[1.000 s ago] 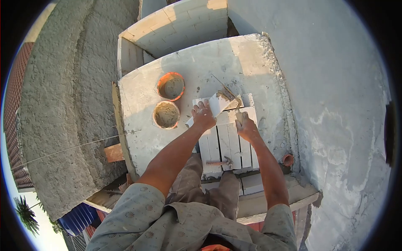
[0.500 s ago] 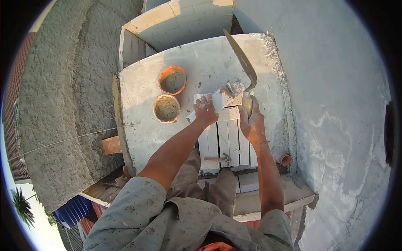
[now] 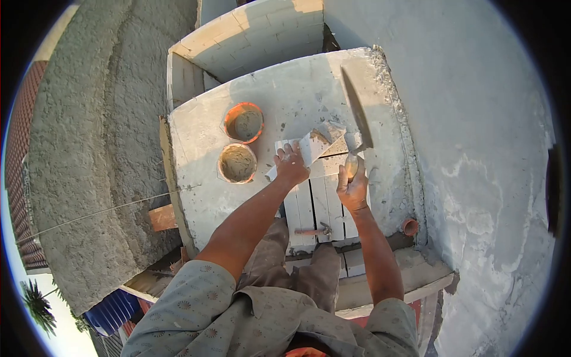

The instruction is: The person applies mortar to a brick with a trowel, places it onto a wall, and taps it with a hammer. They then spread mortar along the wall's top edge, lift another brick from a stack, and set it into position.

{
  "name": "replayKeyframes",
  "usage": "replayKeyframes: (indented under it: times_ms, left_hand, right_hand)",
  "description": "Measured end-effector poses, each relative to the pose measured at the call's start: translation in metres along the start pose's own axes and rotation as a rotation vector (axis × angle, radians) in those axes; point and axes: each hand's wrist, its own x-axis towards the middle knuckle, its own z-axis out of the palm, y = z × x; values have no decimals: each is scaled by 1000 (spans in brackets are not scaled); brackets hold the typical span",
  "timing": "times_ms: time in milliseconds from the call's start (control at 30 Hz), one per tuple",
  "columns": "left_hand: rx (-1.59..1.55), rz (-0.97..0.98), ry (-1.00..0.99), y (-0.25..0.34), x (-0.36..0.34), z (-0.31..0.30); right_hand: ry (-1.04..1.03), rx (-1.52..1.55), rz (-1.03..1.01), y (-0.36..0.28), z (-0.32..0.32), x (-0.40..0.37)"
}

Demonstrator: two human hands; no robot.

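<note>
My left hand (image 3: 292,166) grips a pale block piece (image 3: 313,148) at its near end, over white blocks (image 3: 324,199) laid side by side. The block's far end is broken and rough, with loose fragments around it. My right hand (image 3: 353,187) is closed around the handle of a trowel (image 3: 357,110), whose long blade points away from me, just right of the broken end. Left of my hands stand an orange-rimmed bucket (image 3: 244,106) and a paler bucket (image 3: 237,146), both holding grey mortar.
A hammer (image 3: 314,231) lies across the near blocks. An orange pipe end (image 3: 410,226) sticks up at the slab's right edge. Beyond the slab (image 3: 285,80) is a block-walled recess (image 3: 256,35). A grey wall (image 3: 476,178) rises on the right.
My right hand and the trowel have shifted slightly right and nearer to me, with the blade turned more upright. A block fragment now shows apart from the held piece, beside the blade.
</note>
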Motion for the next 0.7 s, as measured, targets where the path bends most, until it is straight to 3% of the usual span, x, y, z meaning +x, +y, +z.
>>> replayKeyframes:
  times_ms: [33, 200, 233, 267, 367, 433, 500, 567, 600, 667, 700]
  left_hand:
    - [3, -1, -21, 1, -4, -1]
    - [41, 34, 29, -7, 8, 3]
    - [-17, -3, -98, 1, 9, -23]
    - [-8, 0, -82, 0, 11, -22]
    - [18, 2, -40, -1, 19, -22]
    - [40, 2, -36, -1, 21, -25]
    - [39, 18, 13, -3, 26, -24]
    - [42, 22, 21, -5, 25, -17]
    - [46, 19, 17, -6, 28, -16]
    - [48, 17, 9, -10, 27, -12]
    - [44, 19, 9, -11, 26, -10]
  right_hand:
    - [-149, -229, 48, 26, 10, 2]
    - [40, 198, 81, -29, -39, -2]
    - [75, 215, 59, -24, -46, 3]
    - [107, 235, 43, -16, -54, 4]
    - [78, 365, 355, -13, -91, 18]
    - [433, 57, -2, 40, -96, 34]
    - [569, 524, -34, -7, -130, 27]
    - [701, 736, -113, -26, -149, 29]
    - [774, 844, -157, -29, -151, 37]
    - [912, 1036, 11, -7, -102, 64]
    - [765, 649, 60, 26, -54, 71]
